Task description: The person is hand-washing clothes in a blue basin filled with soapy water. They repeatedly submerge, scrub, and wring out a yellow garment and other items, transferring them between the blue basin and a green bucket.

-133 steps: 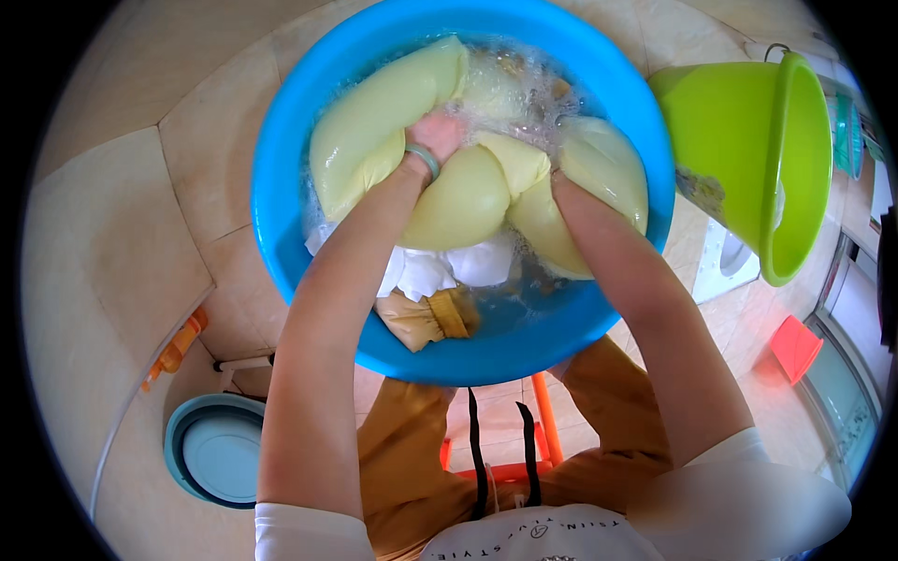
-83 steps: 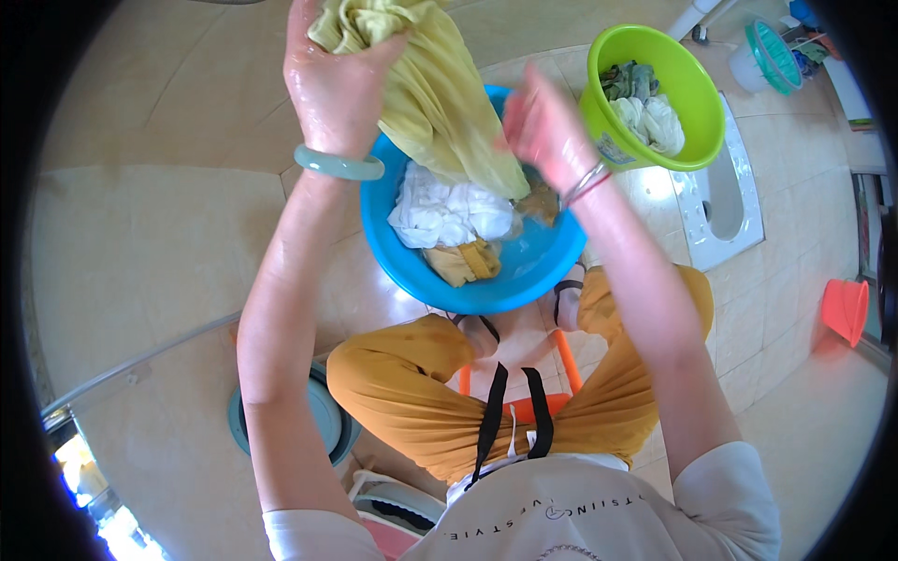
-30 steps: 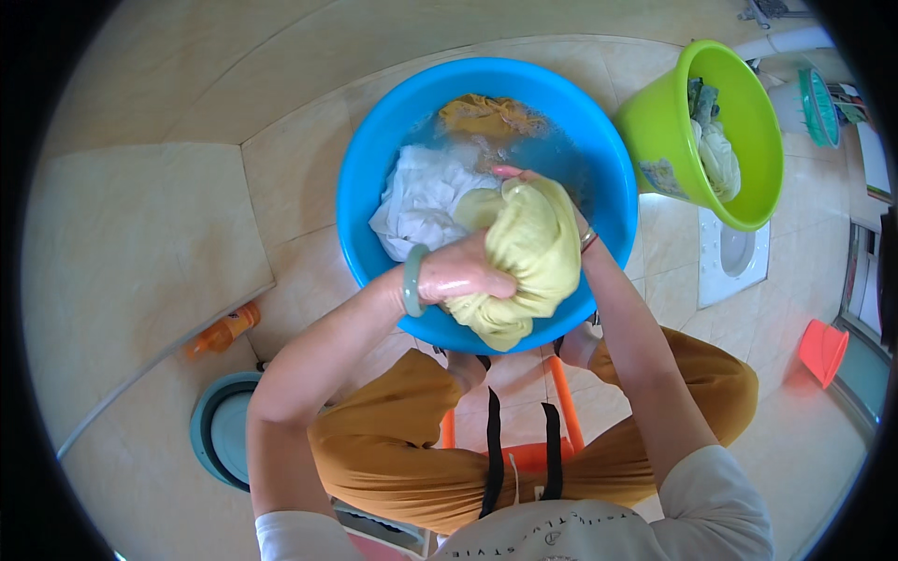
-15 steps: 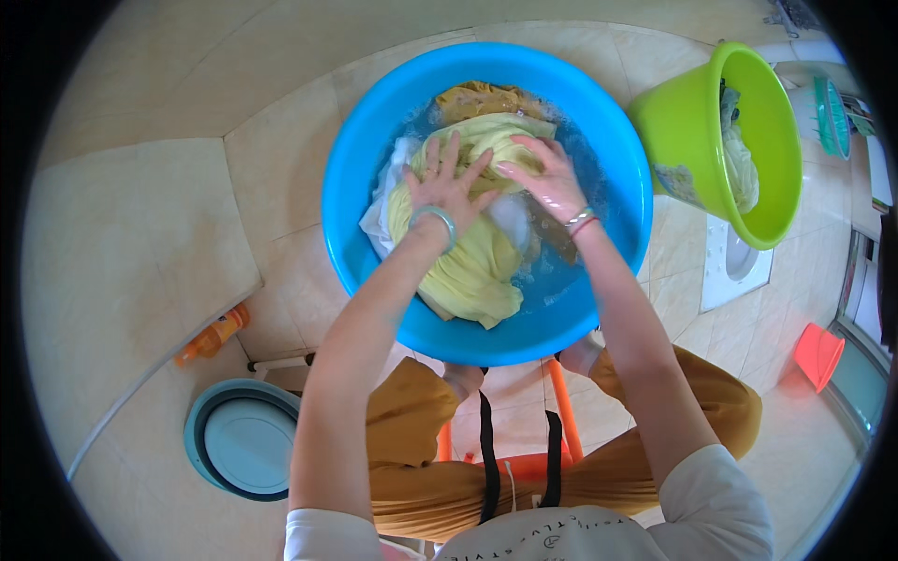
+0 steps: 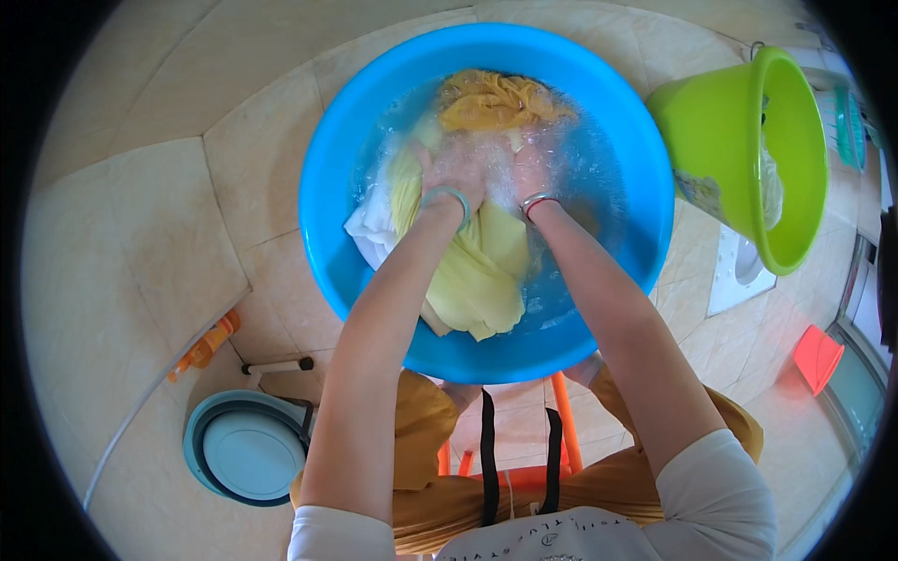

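Observation:
Soapy water fills a big round blue tub [image 5: 323,252] in front of me. My left hand [image 5: 456,173] is sunk in it to the wrist, against a pale yellow garment [image 5: 482,276] whose near part bulges above the surface. Beside it, my right hand [image 5: 531,173] is under the suds too, at the garment's right edge. Foam and ripples hide the fingers of both hands. A mustard-coloured cloth [image 5: 500,101] floats at the far side. White cloth [image 5: 372,224] lies along the left of the yellow garment.
A lime-green bucket [image 5: 706,122] with things inside leans at the tub's right, by a white floor fixture [image 5: 734,280]. A grey-blue folding basin [image 5: 248,453] and orange bottle [image 5: 208,344] are at left. A red scoop-like object [image 5: 817,358] lies far right. An orange stool [image 5: 566,425] is beneath me.
Both hands have gone down from the top of the yellow garment into the water, pushing its far part under. More of the mustard cloth shows, and the water is churned up.

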Motion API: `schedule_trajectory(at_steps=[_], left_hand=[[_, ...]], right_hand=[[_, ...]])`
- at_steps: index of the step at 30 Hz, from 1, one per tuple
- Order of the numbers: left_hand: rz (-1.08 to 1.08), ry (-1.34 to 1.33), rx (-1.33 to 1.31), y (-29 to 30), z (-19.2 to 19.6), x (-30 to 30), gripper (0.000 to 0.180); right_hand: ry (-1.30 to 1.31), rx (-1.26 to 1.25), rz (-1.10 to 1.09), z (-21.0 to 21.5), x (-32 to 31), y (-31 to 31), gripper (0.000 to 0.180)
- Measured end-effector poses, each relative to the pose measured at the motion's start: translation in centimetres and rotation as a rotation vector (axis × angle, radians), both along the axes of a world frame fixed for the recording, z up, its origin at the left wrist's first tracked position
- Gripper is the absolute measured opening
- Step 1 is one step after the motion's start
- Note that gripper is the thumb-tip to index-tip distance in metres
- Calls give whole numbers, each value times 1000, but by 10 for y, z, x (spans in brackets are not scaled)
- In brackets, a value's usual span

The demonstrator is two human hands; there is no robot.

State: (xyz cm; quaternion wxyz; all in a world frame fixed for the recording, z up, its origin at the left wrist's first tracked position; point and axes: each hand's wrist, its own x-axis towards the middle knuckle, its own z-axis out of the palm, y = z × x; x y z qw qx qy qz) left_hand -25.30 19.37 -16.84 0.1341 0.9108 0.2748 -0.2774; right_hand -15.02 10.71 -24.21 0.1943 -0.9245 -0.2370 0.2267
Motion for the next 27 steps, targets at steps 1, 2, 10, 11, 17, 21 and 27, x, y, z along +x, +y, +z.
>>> schedule_trajectory(at_steps=[1,2,10,11,17,21,27], left_hand=[[-18,2,-12,0,5,4,57],[41,-206,-43,-3,2,2,57],[1889,-804,-1293,-38,82,-14,65],[1798,-960,-1449,-25,60,-24,73],[1128,-1228,-1704,-26,36,-37,59],[1065,-1406,-1330,-71,1,-50,56],[1562,-1385,-1880,-97,-41,-46,56]], right_hand=[[-30,56,-39,-7,4,-5,45],[-56,117,-77,-11,9,-7,43],[194,846,9,156,-11,-8,18],[182,867,103,180,-18,-8,17],[62,602,856,224,-72,-58,15],[-51,491,675,212,-102,-61,26],[-44,314,315,149,-104,-43,28]])
